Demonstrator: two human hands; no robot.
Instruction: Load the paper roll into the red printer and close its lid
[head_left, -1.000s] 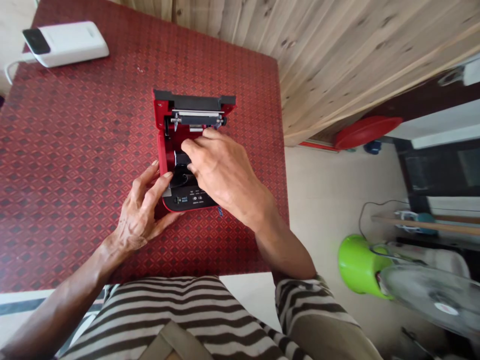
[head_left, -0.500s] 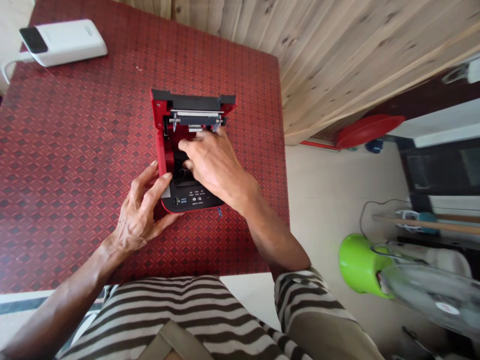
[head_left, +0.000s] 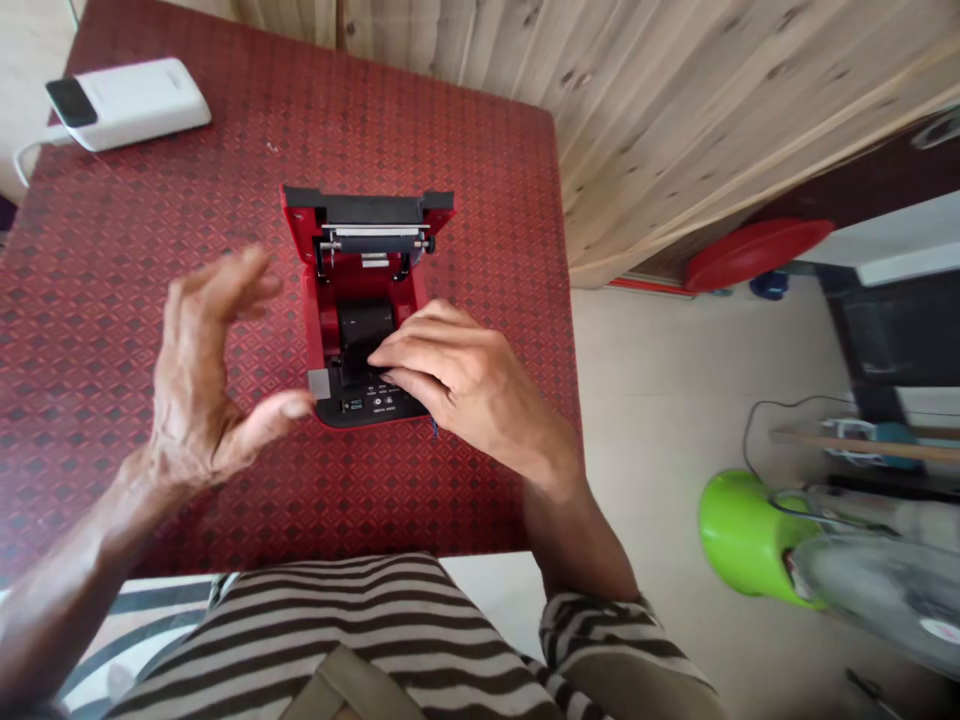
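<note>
Red printer: right side partly covered by the right hand; front-panel lettering too small to read. Grip on the black roll undetermined. Left of the printer, the left hand is blurred; thumb contact unconfirmed. Far right of the printer, an electric fan is blurred and cut off by the edge.

The counter is softly lit, with pale glare cast toward eight o'clock. The left hand is slightly blurred; at four o'clock, the fan is stretched and smeared.
</note>
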